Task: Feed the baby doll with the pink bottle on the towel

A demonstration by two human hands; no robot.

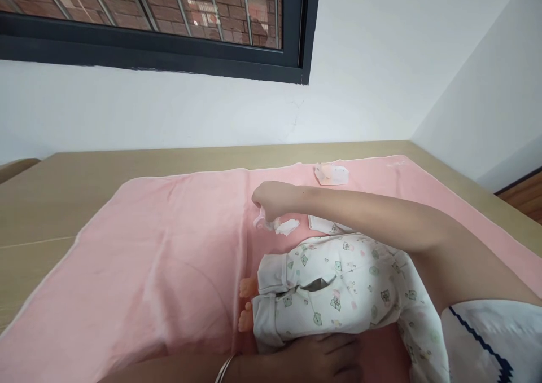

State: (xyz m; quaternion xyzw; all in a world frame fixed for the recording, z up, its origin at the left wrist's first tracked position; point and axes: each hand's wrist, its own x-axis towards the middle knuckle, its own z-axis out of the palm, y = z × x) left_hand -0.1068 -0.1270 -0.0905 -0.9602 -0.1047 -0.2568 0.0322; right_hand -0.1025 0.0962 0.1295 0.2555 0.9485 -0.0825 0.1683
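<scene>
A baby doll's legs and lower body lie across the middle in white clothes [339,284] printed with small green and pink animals. Its bare feet [248,304] point left, and a dark gap shows between the trouser legs. My left hand [319,355] lies with outstretched fingers along the doll's near side, a thin bracelet on its wrist. Beyond the feet, my right hand [275,199] is closed on a small, soft pinkish-white piece [263,219], its kind unclear. Just right of that lies a small white piece [288,227]. My right forearm hides part of the doll's far side.
A pink blanket [169,259] with a fold line covers much of the wooden table [101,168]. Near its far edge lies a small white and pale-orange item [332,174]. Behind stand a white wall [190,109] and a dark-framed window [292,33] with bars.
</scene>
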